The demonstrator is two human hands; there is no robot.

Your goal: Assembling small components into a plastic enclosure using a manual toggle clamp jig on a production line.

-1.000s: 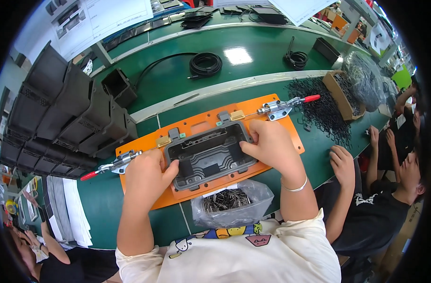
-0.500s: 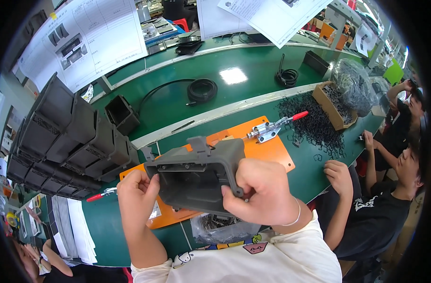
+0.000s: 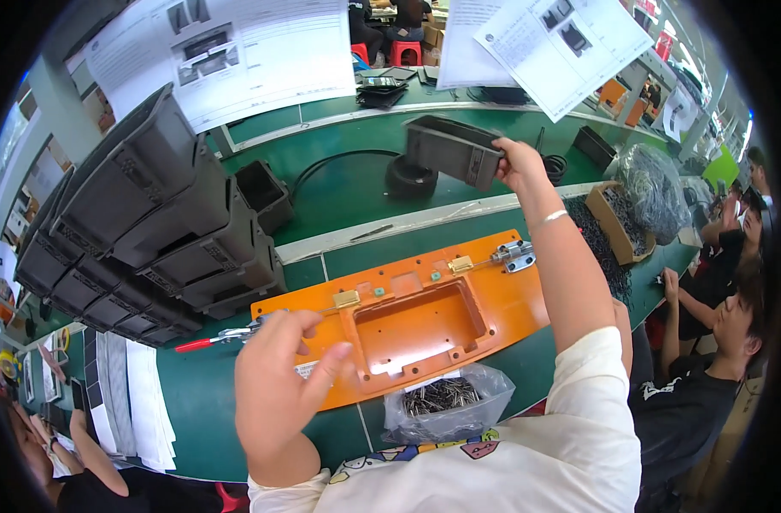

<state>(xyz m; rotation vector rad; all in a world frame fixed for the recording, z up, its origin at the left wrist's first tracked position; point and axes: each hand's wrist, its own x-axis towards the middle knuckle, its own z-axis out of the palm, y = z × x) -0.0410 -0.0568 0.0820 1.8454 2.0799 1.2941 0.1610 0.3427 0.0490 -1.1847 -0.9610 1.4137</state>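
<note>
My right hand (image 3: pixel 520 167) reaches far out and grips a dark grey plastic box (image 3: pixel 450 156) by its right end. The box hangs over the far green bench surface, in front of a coiled black cable (image 3: pixel 412 181). My left hand (image 3: pixel 279 376), fingers and thumb apart and holding nothing, hovers above the left end of an orange fixture (image 3: pixel 517 299). A rectangular opening sits in the fixture's middle, bordered by small brass-coloured blocks. A toggle clamp with a red handle (image 3: pixel 192 346) lies beside my left hand; another metal clamp (image 3: pixel 513 256) is mounted at the fixture's right.
Stacked dark grey boxes (image 3: pixel 126 171) rise at the left, with a single box (image 3: pixel 264 195) beside them. A clear bag of metal pins (image 3: pixel 446 398) lies in front of the fixture. To the right are a cardboard box of small parts (image 3: pixel 617 227) and a seated person (image 3: pixel 698 376).
Both hands held the box above the fixture; now my left hand has let go. My right hand has carried the box away to the far side, uncovering the fixture's opening.
</note>
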